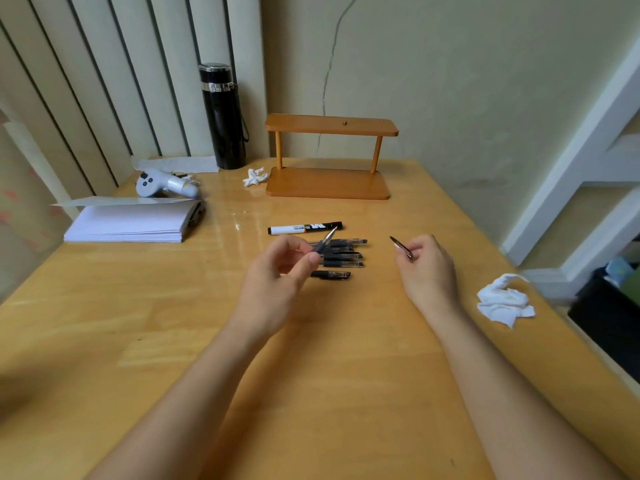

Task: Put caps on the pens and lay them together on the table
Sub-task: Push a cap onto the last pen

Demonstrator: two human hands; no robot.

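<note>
My left hand (280, 268) holds an uncapped black pen (325, 242) by its grip, tip pointing up and to the right. My right hand (427, 263) pinches a dark pen cap (400, 247), held apart to the right of the pen. Behind my left hand, several capped black pens (346, 254) lie side by side on the wooden table (311, 375). A white and black marker (304, 228) lies just beyond them.
A small wooden shelf (329, 181) stands at the back. A black flask (223, 116) is to its left, with a grey controller (166, 185) and a paper stack (135, 223). Crumpled tissues lie at the back (255, 176) and right edge (504, 301).
</note>
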